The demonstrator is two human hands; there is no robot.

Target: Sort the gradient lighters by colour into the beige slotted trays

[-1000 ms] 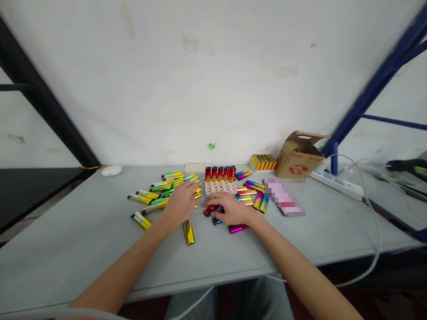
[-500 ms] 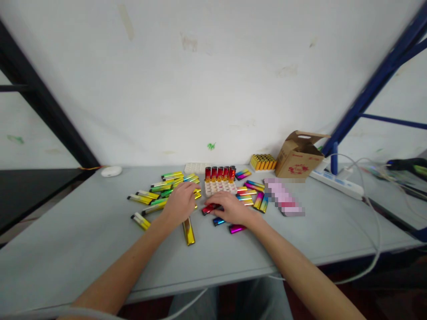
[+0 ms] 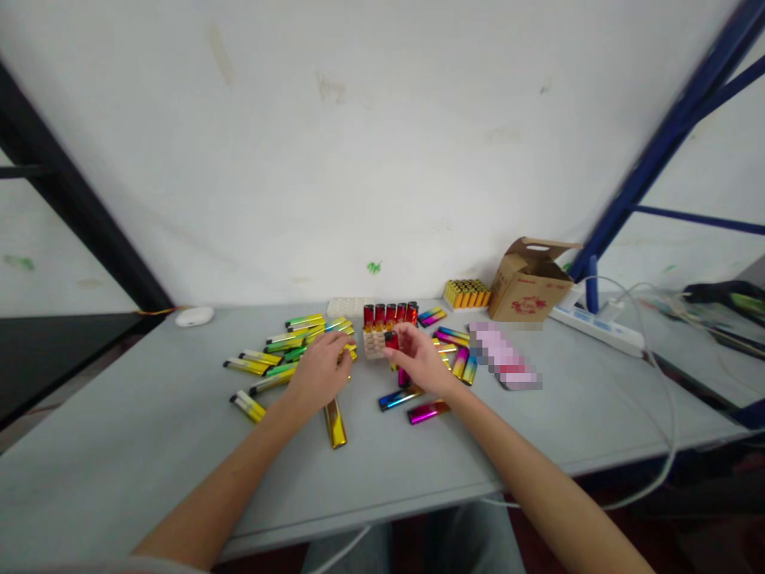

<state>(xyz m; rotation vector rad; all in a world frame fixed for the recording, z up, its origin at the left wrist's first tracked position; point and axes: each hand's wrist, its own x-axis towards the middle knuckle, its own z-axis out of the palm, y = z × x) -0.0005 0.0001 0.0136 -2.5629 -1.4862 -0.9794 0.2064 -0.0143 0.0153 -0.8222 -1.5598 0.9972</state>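
My right hand (image 3: 421, 360) is shut on a red metallic lighter (image 3: 391, 341), holding it upright over the front of a white holder tray (image 3: 374, 344). A row of red lighters (image 3: 388, 316) stands in the tray's back holes. My left hand (image 3: 319, 371) lies curled over a loose spread of yellow and green lighters (image 3: 287, 344), with its fingertips among them. A gold lighter (image 3: 335, 422) lies just past that hand. Below my right hand lie a blue-gold lighter (image 3: 400, 397) and a magenta lighter (image 3: 428, 412).
Several rainbow lighters (image 3: 454, 359) lie right of the tray. Behind them stand a block of orange lighters (image 3: 466, 293) and a cardboard box (image 3: 529, 287). A pixelated pink package (image 3: 503, 355) lies nearby. A power strip (image 3: 598, 329) and white cables occupy the right of the grey table (image 3: 149, 414).
My right hand has risen from the table to the tray, now holding the red lighter upright. The blue-gold lighter lies in a different spot. My left hand has barely moved.
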